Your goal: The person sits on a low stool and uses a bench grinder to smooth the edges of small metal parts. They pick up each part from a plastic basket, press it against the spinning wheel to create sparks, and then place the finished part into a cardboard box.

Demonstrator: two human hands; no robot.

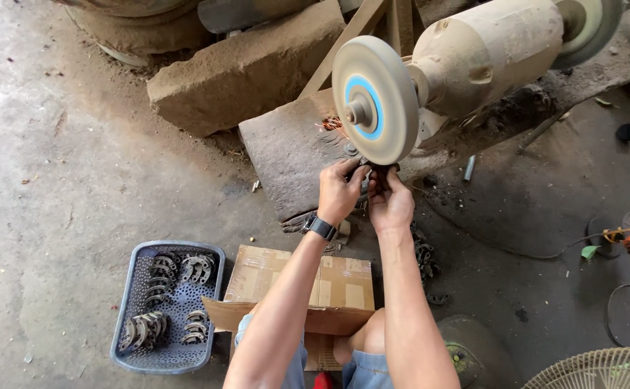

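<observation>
Both hands up at the bottom edge of the round grinding wheel (375, 101). Left hand (339, 191) and right hand (391, 203) pinching one small dark metal piece (377, 171) together, pressed against the wheel, with sparks just to the left. Near left on the floor, a blue plastic basket (136, 358) with holes, holding little piles of curved metal pieces (144, 329) along its far and near parts, with bare room in the middle. Right beside it, a flat brown cardboard box (329, 282) under the arms. More dark pieces in a heap (424, 253) just right of the right arm. Far left, a big stone block (246, 72). Wide open grey floor (63, 194) on the left side.
</observation>
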